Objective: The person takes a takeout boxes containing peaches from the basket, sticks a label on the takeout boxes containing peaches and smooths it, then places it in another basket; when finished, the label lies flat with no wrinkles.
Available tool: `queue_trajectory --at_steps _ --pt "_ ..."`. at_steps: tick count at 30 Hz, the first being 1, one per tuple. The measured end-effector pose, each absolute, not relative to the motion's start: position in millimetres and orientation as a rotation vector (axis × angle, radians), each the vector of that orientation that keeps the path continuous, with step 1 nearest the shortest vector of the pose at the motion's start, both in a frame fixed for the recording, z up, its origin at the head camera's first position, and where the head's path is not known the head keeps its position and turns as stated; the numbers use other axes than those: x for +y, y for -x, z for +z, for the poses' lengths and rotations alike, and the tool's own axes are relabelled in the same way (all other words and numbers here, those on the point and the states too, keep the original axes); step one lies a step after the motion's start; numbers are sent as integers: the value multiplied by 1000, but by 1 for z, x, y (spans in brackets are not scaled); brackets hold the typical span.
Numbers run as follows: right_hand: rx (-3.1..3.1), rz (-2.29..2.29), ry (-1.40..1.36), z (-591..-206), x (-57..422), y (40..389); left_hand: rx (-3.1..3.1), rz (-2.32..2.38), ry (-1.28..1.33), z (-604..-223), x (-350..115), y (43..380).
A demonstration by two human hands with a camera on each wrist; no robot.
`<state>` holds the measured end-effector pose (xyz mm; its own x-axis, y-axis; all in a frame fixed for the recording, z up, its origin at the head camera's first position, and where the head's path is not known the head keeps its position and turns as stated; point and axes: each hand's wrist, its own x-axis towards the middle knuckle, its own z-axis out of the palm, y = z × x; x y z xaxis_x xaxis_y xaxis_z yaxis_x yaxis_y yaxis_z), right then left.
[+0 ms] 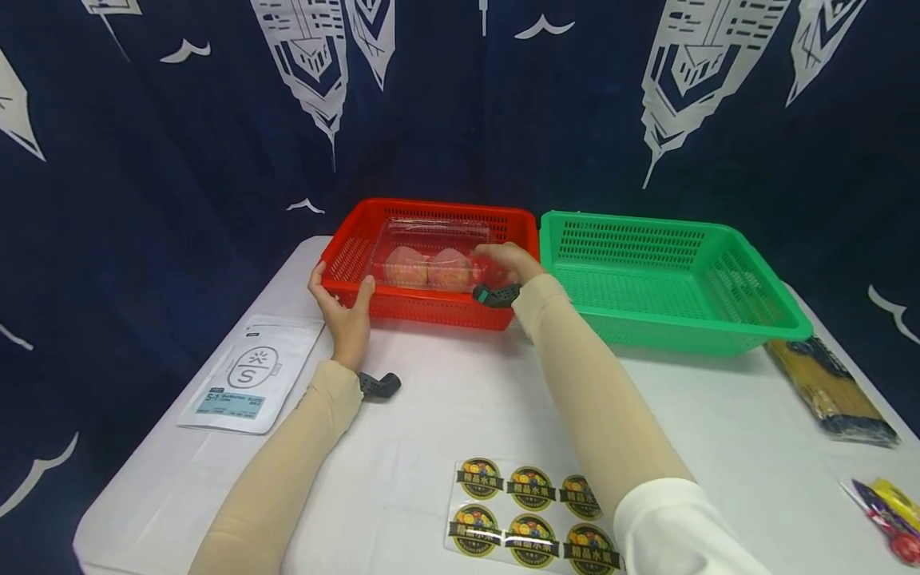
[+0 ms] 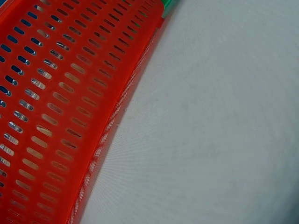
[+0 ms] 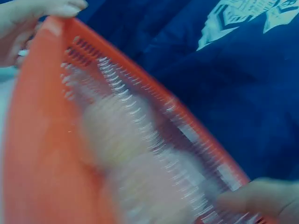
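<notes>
A red basket stands toward the back of the table. Inside it lies a clear plastic clamshell box holding two round, peach-like fruits in pale foam nets. My left hand grips the basket's front left corner, thumb on the front rim and fingers round the side. At the basket's right end, my right hand reaches over the rim with its fingertips at the box's right end. The right wrist view blurs the fruits and shows one straight finger beside the box.
A green basket adjoins the red one. Left lies a white pouch; in front, a sheet of round labels. At right are a brown plastic-wrapped pack and small colourful wrapped items. A dark curtain hangs behind.
</notes>
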<state>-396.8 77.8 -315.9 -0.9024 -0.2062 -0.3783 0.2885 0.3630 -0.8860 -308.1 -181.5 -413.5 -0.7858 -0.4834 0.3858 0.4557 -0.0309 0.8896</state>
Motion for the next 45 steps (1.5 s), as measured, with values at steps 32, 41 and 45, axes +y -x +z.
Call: queue_trajectory --at_steps 32,41,45 --pt "2208 -1726 -62 -319 75 390 -1621 -1882 -45 -415 -181 307" --pt "2244 -1846 49 -325 71 390 -1592 -1902 -42 -414 -179 307" --pt "2267 -1873 149 -326 71 389 -1591 -1890 -42 -414 -178 306"
